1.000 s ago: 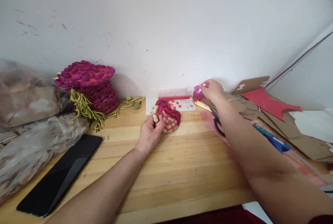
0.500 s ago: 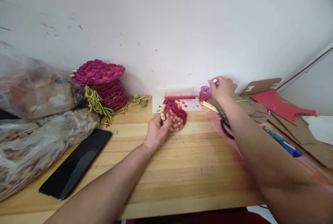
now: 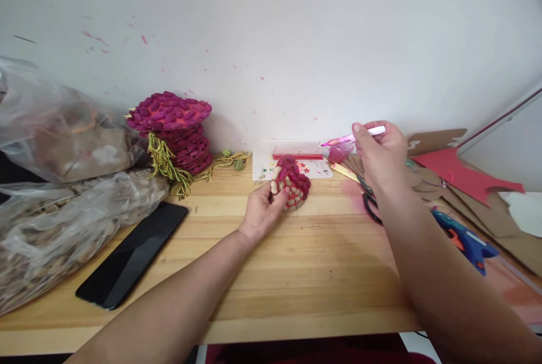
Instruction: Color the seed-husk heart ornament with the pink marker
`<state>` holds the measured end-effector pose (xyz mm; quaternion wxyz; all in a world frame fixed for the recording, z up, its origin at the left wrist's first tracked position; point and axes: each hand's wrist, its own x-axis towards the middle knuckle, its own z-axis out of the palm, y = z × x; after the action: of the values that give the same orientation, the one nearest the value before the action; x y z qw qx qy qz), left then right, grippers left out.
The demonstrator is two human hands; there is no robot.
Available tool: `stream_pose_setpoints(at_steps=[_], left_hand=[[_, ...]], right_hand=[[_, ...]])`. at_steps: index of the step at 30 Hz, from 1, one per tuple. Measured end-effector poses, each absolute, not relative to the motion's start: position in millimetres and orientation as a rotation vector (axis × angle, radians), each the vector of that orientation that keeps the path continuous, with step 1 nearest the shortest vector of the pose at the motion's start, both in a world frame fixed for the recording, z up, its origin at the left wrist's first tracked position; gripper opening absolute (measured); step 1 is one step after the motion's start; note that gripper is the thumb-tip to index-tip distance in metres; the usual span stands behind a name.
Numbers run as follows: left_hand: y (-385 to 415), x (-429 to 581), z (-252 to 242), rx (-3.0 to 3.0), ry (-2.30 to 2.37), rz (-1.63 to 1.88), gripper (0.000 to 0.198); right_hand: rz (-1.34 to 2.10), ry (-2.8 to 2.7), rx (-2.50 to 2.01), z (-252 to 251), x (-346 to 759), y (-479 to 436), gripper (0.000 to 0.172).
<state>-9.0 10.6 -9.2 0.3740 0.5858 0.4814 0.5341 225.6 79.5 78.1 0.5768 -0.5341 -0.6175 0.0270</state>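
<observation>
Pale wood of the desk (image 3: 322, 273) meets a white wall (image 3: 271, 42). The left hand (image 3: 262, 211) pinches a half-magenta, peanut-covered piece (image 3: 293, 182) by its near-left edge. The right hand (image 3: 383, 152) grips a pink-tipped brush (image 3: 341, 140), long axis toward nine o'clock; from that hand the piece lies near eight o'clock, tip and piece apart.

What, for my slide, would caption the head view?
Left hand holds a partly pink, peanut-covered piece; right hand holds a pink-tipped brush.
</observation>
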Motion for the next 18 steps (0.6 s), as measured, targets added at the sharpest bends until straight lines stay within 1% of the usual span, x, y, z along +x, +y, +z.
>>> stream_pose_setpoints(at_steps=[4,9,12,14,18], left_hand=[[9,-8,-10,1.529,1.225,1.376,0.031],[7,-8,-10,1.586,1.196,1.369,0.028],[6,-9,-9,1.607,1.182,1.373,0.026],[6,-9,-8,1.606,1.181,1.374,0.026],[6,-9,-8,1.596,1.191,1.36,0.028]], right_hand=[[0.257,-1.413,-1.105,86,186,25,0.019],[0.247,-1.594,-0.982,76,166,-1,0.007],[0.23,-1.669,-0.952,70,166,-2,0.003],[0.202,-1.715,-0.936,70,167,-4,0.004],[0.06,-1.832,-0.939,74,169,-7,0.003]])
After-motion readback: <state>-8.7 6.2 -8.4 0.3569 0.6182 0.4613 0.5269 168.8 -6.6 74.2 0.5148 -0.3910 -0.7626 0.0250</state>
